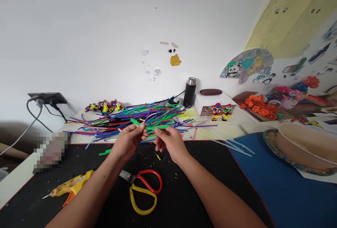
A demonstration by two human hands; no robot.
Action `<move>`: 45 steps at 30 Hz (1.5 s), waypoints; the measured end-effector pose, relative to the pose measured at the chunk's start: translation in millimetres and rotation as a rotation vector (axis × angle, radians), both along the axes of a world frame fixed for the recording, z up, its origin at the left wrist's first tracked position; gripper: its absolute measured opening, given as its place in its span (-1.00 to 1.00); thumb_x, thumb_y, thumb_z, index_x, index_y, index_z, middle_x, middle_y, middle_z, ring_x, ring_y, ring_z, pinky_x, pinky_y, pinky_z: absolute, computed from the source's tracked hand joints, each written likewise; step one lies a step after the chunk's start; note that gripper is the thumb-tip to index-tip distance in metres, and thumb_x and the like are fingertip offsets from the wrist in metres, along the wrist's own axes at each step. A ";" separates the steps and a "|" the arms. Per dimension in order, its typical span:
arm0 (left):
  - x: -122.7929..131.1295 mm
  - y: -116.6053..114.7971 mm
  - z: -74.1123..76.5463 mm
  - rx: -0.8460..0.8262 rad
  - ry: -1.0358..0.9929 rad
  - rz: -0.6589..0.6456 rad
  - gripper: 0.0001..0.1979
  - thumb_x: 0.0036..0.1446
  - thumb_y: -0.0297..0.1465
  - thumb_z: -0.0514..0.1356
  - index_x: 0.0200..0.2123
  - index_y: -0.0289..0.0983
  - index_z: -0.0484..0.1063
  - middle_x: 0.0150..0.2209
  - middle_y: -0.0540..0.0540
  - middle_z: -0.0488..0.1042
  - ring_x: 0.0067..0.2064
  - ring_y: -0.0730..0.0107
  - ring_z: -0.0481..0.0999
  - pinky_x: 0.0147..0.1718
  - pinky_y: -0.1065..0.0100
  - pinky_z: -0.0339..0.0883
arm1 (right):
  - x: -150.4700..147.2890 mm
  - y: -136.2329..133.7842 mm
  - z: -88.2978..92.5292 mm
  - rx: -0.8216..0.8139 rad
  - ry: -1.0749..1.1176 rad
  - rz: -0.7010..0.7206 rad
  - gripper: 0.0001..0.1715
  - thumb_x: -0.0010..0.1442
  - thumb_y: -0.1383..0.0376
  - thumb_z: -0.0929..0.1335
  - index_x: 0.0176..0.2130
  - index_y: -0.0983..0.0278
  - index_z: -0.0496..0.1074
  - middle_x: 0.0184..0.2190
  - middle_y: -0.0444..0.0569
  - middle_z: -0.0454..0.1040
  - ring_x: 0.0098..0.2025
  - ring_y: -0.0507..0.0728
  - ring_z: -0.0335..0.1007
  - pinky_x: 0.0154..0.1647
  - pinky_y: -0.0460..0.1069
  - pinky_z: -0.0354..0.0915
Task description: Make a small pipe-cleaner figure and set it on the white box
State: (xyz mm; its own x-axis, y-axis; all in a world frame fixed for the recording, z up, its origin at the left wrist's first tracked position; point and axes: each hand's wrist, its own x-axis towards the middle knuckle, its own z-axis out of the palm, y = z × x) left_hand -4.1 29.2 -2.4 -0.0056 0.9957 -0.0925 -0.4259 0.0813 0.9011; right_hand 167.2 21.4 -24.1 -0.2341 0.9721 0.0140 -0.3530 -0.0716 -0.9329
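Bright green pipe cleaners (151,128) stretch between my two hands above the black mat. My left hand (131,138) pinches them near their bent left end, thumb against the fingers. My right hand (170,141) closes on their right part, its fingertips partly hidden. Below the hands lie scissors (143,193) with one red and one yellow handle; my left forearm is beside their blades. A yellow glue gun (71,186) rests left of that forearm, partly covered by it. More green pipe cleaner pieces (105,152) lie just left of my left wrist.
Behind my hands spreads a heap of coloured pipe cleaners (110,122). A black thermos (189,92) stands by the wall, near a white box (210,98) and small colourful figures (221,111). Clear glue sticks (234,146) lie at right, near a large round basin (305,143).
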 end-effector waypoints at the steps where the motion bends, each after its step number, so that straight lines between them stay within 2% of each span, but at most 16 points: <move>1: 0.2 -0.3 0.0 0.002 0.016 -0.009 -0.57 -0.32 -0.22 0.66 -0.51 -0.38 0.59 -0.53 -0.10 0.55 -0.51 0.49 0.46 -0.51 0.49 0.38 | 0.2 0.0 0.5 -0.004 0.006 -0.011 -0.49 0.10 -0.10 0.52 -0.40 0.28 0.44 -0.59 -0.15 0.49 -0.66 0.01 0.41 -0.70 -0.15 0.17; 7: 0.9 -2.4 -1.4 0.032 0.107 -0.070 -0.60 -0.24 -0.18 0.62 -0.53 -0.34 0.60 -0.51 -0.10 0.56 -0.50 0.44 0.49 -0.47 0.43 0.42 | 2.1 1.1 1.5 -0.009 0.044 -0.067 -0.50 0.10 -0.08 0.54 -0.38 0.27 0.44 -0.59 -0.17 0.48 -0.67 0.01 0.38 -0.71 -0.14 0.16; 16: 2.7 -3.3 -3.9 0.020 0.194 -0.156 -0.59 -0.23 -0.13 0.61 -0.52 -0.33 0.62 -0.52 -0.12 0.57 -0.49 0.38 0.52 -0.46 0.39 0.41 | 2.9 2.3 1.5 -0.014 0.058 -0.048 -0.51 0.09 -0.08 0.53 -0.32 0.26 0.46 -0.59 -0.19 0.47 -0.67 0.00 0.37 -0.70 -0.14 0.14; 20: 4.2 -3.8 -2.7 0.044 0.239 -0.164 -0.59 -0.23 -0.12 0.60 -0.52 -0.32 0.62 -0.52 -0.11 0.56 -0.49 0.36 0.51 -0.46 0.37 0.39 | 3.9 1.3 2.9 0.012 0.040 0.000 -0.53 0.12 -0.07 0.52 -0.30 0.26 0.47 -0.60 -0.19 0.48 -0.67 0.00 0.38 -0.70 -0.14 0.15; 27: -1.6 -1.9 -0.9 0.170 0.366 -0.179 -0.64 -0.04 -0.09 0.52 -0.46 -0.26 0.62 -0.56 -0.05 0.51 -0.53 0.40 0.42 -0.51 0.40 0.28 | 4.3 -0.6 1.7 0.005 -0.053 0.112 -0.53 0.14 -0.07 0.51 -0.28 0.27 0.48 -0.67 -0.24 0.41 -0.67 0.01 0.39 -0.69 -0.14 0.16; 33: -9.5 -1.7 0.6 0.179 0.405 -0.142 -0.62 0.03 -0.03 0.46 -0.43 -0.25 0.61 -0.52 -0.06 0.52 -0.50 0.37 0.43 -0.50 0.39 0.27 | 4.2 -0.5 -0.6 -0.005 -0.052 0.155 -0.51 0.14 -0.09 0.51 -0.28 0.26 0.45 -0.67 -0.29 0.35 -0.68 0.01 0.39 -0.70 -0.15 0.16; 38: -7.8 -3.5 5.2 0.205 0.462 -0.137 -0.66 -0.02 -0.11 0.51 -0.49 -0.25 0.60 -0.58 -0.01 0.44 -0.54 0.44 0.33 -0.53 0.43 0.19 | 3.8 -2.5 0.0 0.030 -0.074 0.203 -0.51 0.16 -0.09 0.50 -0.27 0.26 0.45 -0.67 -0.29 0.36 -0.67 0.02 0.41 -0.69 -0.14 0.16; 45: -2.7 -5.8 9.5 0.140 0.360 -0.160 -0.63 -0.19 -0.11 0.57 -0.48 -0.25 0.63 -0.58 -0.01 0.45 -0.55 0.43 0.38 -0.60 0.43 0.24 | 4.7 -4.1 0.5 0.045 -0.081 0.246 -0.52 0.18 -0.09 0.49 -0.29 0.27 0.48 -0.65 -0.27 0.37 -0.65 0.03 0.41 -0.68 -0.13 0.18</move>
